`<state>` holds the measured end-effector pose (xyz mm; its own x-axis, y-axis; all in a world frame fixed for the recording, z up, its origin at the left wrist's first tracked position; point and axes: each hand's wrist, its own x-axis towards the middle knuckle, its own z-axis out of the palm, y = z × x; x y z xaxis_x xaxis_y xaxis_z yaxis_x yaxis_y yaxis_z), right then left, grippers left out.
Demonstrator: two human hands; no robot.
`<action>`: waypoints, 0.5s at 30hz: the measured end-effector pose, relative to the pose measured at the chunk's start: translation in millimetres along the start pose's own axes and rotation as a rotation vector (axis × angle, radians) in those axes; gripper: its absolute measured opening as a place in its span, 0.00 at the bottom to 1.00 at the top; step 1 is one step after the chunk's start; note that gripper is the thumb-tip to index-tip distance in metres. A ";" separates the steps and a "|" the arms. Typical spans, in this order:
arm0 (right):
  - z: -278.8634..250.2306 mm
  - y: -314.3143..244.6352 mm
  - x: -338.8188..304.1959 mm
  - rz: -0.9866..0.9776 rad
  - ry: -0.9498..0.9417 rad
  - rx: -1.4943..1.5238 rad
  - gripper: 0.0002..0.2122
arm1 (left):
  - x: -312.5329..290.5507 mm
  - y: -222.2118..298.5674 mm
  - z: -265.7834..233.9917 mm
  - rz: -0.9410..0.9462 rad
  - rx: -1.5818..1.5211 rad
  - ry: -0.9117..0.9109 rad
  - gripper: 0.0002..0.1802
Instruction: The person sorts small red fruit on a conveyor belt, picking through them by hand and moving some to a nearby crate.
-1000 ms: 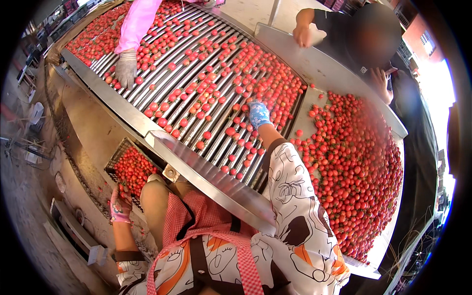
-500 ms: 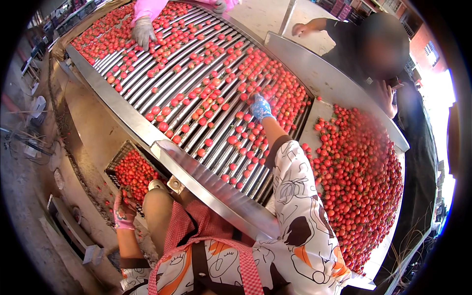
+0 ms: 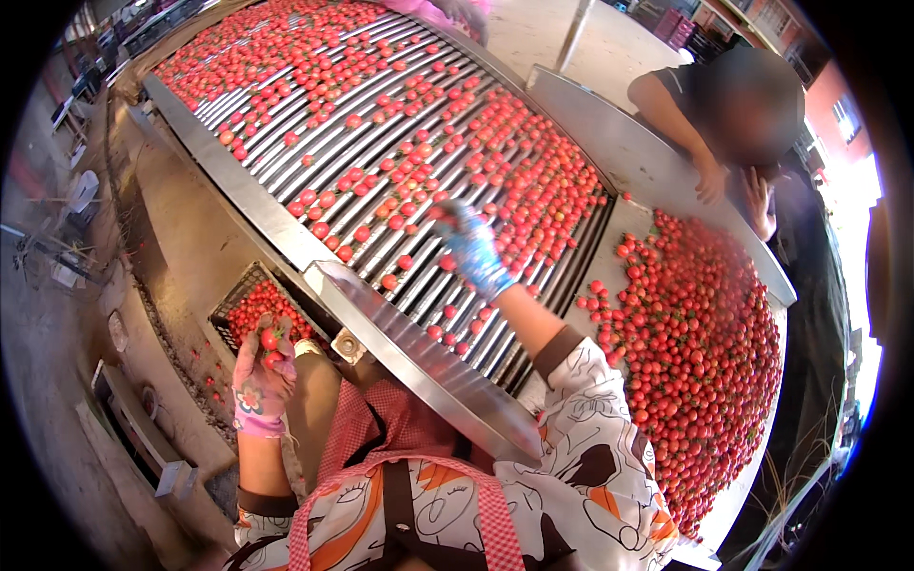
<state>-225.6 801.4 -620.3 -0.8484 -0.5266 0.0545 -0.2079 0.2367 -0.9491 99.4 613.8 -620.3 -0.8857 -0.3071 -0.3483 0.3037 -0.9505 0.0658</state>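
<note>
My left hand (image 3: 263,390), in a pink flowered glove, is closed around a couple of small red tomatoes (image 3: 269,339) beside a dark plastic crate (image 3: 225,306), which holds many more. Over the metal roller table (image 3: 400,314) reaches my right hand (image 3: 476,249), in a blue patterned glove. Motion smears its fingers, so whether they grip a tomato is unclear. Red tomatoes (image 3: 409,181) lie scattered across the rollers, thickest toward the far left and along the right side.
A large heap of tomatoes (image 3: 705,381) fills the metal tray at right. Metal side rails (image 3: 381,352) border the rollers. A person in dark clothing (image 3: 681,114) leans at the far right; a pink sleeve (image 3: 438,11) shows at the far edge. Loose tomatoes lie on the floor by the crate.
My right hand has drawn back toward me and slightly left over the rollers. My left hand has risen from beside the crate with tomatoes. The far person's grey glove has left the tomatoes.
</note>
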 end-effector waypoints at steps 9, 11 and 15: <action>94.6 -106.5 -119.1 -0.887 -0.682 -0.215 0.20 | -6.5 -64.7 50.4 -0.006 0.256 0.133 0.20; 97.9 -100.9 -124.2 -0.894 -0.694 -0.202 0.21 | -7.7 -63.3 45.5 -0.030 0.170 0.267 0.19; 92.3 -102.7 -126.1 -0.759 -0.784 -0.138 0.21 | -10.0 -58.9 32.8 -0.011 0.202 0.222 0.20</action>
<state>-52.3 768.1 -558.3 0.0577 -0.9346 0.3510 -0.6387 -0.3048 -0.7065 78.8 671.3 -590.1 -0.7834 -0.3001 -0.5442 0.1987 -0.9507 0.2382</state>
